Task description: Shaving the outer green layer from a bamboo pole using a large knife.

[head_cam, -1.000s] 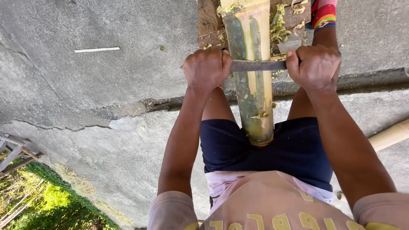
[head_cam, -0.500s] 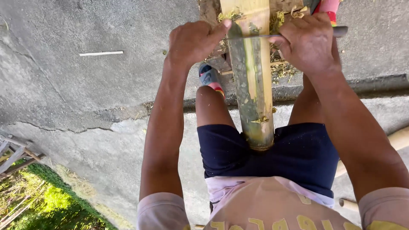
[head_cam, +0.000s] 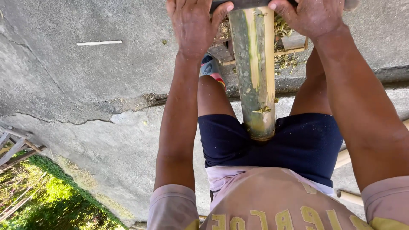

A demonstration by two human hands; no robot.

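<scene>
Both hands were closed around a dark blade (head_cam: 245,4) that lay across the far end of the bamboo pole (head_cam: 255,72). One hand gripped each end of it: the left hand (head_cam: 194,23) on the left side of the pole and the right hand (head_cam: 309,17) on the right side, at about the same height. The pole ran with its long axis straight away from the body, between the two thighs, and its near end pressed against the dark blue shorts (head_cam: 306,145). The blade was therefore at a right angle to the pole. A yellow strip without skin ran along the pole. Shavings (head_cam: 283,30) lay beside the pole near a wooden block (head_cam: 294,42). Left of the pole, a thin white stick (head_cam: 99,43) lay on the concrete ground (head_cam: 85,93).
</scene>
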